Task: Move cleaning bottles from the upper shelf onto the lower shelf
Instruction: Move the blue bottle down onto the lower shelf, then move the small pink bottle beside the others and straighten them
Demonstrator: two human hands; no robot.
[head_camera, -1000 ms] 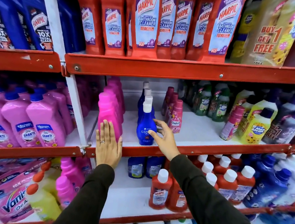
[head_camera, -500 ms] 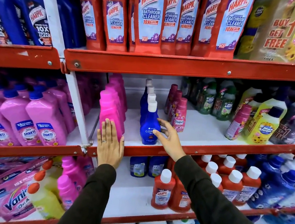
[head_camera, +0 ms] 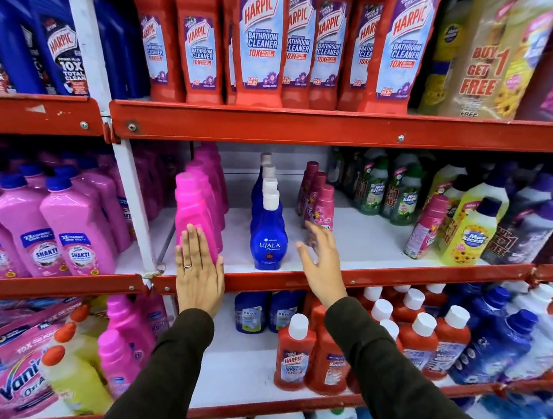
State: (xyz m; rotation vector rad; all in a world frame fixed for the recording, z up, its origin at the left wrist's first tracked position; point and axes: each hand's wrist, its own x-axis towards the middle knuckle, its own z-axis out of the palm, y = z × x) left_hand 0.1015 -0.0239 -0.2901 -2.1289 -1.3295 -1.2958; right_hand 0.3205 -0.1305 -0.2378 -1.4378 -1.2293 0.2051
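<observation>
The left hand (head_camera: pixel 200 274) lay flat, steadying the pink bottle (head_camera: pixel 193 209); the right hand (head_camera: pixel 322 265), grip apart and empty, flanked the blue Ujala bottle (head_camera: pixel 268 233), likely to take it.

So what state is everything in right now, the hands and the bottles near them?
Left hand: open, flat against the front pink bottle.
Right hand: open, empty, beside the Ujala bottle.
Ujala bottle: upright, capped, not gripped.
Pink bottle: upright.
Comfort bottles: upright, capped.
</observation>
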